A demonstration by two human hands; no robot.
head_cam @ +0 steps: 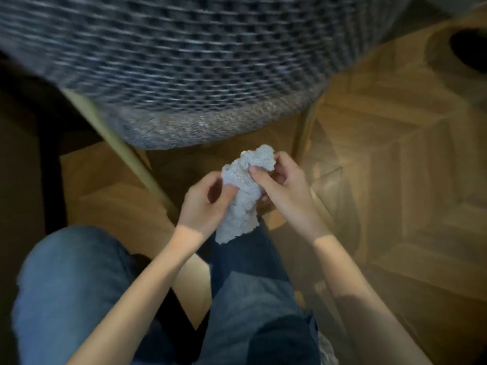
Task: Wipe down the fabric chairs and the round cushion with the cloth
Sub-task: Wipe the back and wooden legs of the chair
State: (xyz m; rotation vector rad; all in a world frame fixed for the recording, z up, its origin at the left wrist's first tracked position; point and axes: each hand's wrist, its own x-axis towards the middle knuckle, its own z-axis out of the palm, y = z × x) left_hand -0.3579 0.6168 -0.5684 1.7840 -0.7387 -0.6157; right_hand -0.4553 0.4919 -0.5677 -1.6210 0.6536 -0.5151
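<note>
My knees in blue jeans [71, 280] lie under both hands. My left hand [203, 204] pinches the crumpled pale cloth [243, 204] at its side and my right hand [284, 185] grips its top, fingers curled into it, held apart from the grey woven fabric chair [184, 61] — just short of its front edge.

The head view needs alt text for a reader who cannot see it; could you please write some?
Seen from above, a person's left hand and right hand both grip a crumpled pale cloth, held clear of a grey woven fabric chair ahead. Blue jeans show below, over a wooden herringbone floor.
</note>
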